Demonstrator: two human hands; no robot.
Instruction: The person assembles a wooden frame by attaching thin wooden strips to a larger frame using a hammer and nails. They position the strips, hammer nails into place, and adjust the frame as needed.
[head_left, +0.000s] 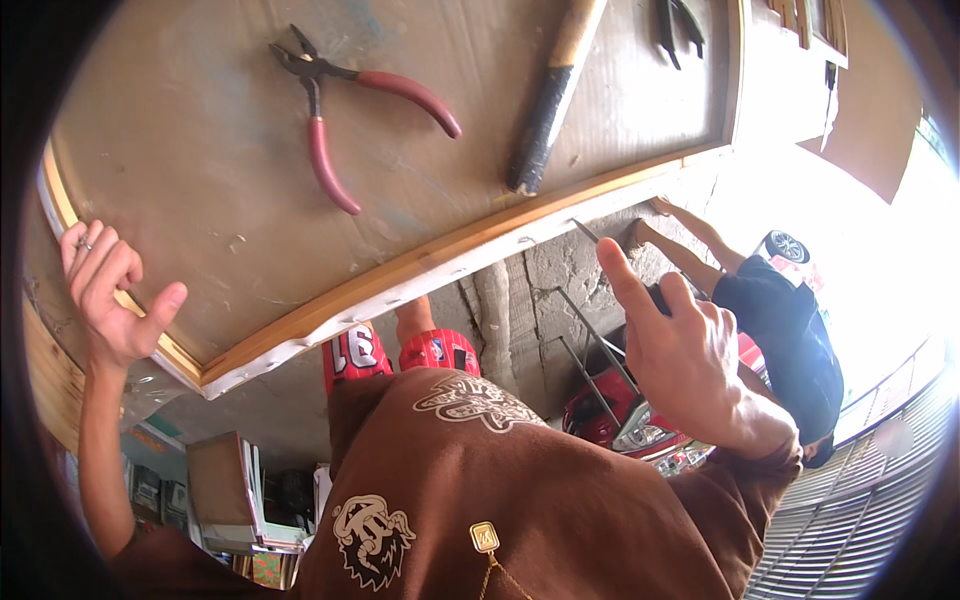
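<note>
A large wooden frame (460, 240) with white fabric wrapped over its outer side stretches across the view in front of me. My left hand (112, 300) grips its left strip, fingers bent and the thumb angled inward. In my right hand (680, 350) is a screwdriver (585, 231) with a thin metal shaft. My index finger lies along the shaft, and the tip meets the white edge. Most of the dark handle is hidden in my fist. Inside the frame lie spread red-handled pliers (318, 70) and a wooden stick with a black-wrapped end (545, 125).
Another black-handled tool (682, 30) lies at the frame's far right. A person in dark clothes (785, 330) is off to the right, near a red vehicle (605, 415). Books and folders (235, 490) are stacked at lower left. A slatted metal shutter (850, 520) stands at lower right.
</note>
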